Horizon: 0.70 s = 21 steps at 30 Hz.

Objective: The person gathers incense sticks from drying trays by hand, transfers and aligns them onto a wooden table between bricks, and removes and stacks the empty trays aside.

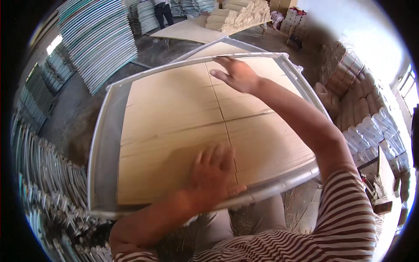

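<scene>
A wide framed tray (104, 144) with a pale rim and grey mesh bed lies in front of me, slightly tilted. Tan, flat layers (172, 98) cover most of it, split into panels by a dark seam and a cross line. Fine parallel ridges show at the lower right, like thin sticks laid close together. My left hand (213, 170), a little blurred, rests flat with fingers spread near the seam's close end. Over the far rim reaches my right hand (241, 75), thumb apart from its fingers, holding nothing I can see.
Under the tray's far side another framed tray (192, 53) juts out. Tall stacks of trays (98, 41) stand at the left. Beyond, a table (185, 31) carries tan bundles (240, 15), and a person (163, 11) stands behind it. Wrapped bundles (364, 105) are piled along the right.
</scene>
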{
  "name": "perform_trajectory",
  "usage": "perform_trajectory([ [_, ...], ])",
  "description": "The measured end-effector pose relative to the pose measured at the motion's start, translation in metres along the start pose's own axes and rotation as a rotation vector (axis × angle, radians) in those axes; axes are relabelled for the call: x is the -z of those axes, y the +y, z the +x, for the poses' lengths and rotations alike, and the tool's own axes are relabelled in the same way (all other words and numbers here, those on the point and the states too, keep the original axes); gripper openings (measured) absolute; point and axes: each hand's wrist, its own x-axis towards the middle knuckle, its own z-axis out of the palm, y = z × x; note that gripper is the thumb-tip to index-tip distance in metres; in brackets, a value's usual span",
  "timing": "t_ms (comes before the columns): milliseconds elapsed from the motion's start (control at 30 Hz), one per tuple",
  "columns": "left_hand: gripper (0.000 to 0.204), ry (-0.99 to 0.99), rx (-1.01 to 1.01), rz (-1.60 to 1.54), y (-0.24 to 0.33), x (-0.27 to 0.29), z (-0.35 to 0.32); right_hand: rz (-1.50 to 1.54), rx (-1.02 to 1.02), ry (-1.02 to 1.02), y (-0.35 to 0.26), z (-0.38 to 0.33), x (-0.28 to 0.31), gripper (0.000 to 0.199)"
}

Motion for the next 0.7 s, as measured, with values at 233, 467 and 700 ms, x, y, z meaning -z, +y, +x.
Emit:
perform_trajectory([
  [233, 0.077, -0.062, -0.065, -0.027, -0.011, -0.014, -0.001, -0.302, -0.154, -0.313, 0.078, 0.129, -0.097, 0.063],
  [467, 0.075, -0.009, -0.044, -0.068, -0.012, -0.019, 0.007, -0.266, -0.237, -0.398, 0.065, 0.110, -0.103, 0.054],
  [700, 0.092, 0.133, 0.012, 0.102, -0.025, -0.031, 0.020, -0.176, -0.252, -0.579, -0.010, 0.017, -0.077, 0.048],
])
